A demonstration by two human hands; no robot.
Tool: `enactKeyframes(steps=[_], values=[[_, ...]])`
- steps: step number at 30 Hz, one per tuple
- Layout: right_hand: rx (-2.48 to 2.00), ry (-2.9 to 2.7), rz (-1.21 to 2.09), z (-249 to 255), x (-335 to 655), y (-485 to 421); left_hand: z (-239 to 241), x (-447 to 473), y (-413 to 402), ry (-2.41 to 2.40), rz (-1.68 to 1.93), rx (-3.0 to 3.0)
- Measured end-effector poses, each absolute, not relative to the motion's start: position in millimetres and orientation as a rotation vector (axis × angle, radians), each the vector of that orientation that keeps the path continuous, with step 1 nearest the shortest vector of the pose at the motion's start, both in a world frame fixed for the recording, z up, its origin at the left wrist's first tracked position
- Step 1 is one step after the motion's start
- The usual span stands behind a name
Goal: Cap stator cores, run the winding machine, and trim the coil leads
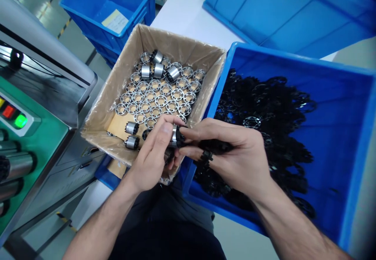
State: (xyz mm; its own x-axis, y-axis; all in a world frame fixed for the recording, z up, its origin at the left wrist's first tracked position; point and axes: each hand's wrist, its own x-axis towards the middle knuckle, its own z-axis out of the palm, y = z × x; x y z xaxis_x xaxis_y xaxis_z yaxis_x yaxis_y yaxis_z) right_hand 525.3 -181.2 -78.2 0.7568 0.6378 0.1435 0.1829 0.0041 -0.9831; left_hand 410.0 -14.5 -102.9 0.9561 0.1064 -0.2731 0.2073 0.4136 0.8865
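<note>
My left hand [154, 150] pinches a small silver metal core [174, 135] over the near edge of a lined cardboard box [101, 111]. My right hand [235, 154] meets it from the right, its fingertips on a black plastic ring [181, 136] at the core's end, with more black rings [210, 150] tucked in the palm. In the box, several metal cores [158, 97] stand in rows and a few lie on their sides. To the right, a blue bin [355, 134] holds a heap of black rings [273, 111].
A machine with a green panel [35, 146], red and green buttons [14, 117] and metal cylinders [17, 166] stands at left. Another blue bin [88, 1] with a paper label sits behind the box, and a blue lid or tray [293, 13] lies at the far right on a white table [188, 13].
</note>
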Motion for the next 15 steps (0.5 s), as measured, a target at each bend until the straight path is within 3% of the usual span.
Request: enactKeyframes(steps=[15], values=[[-1.520, -0.715, 0.449, -79, 525, -181, -92, 403, 2, 0.221, -0.121, 1.302]])
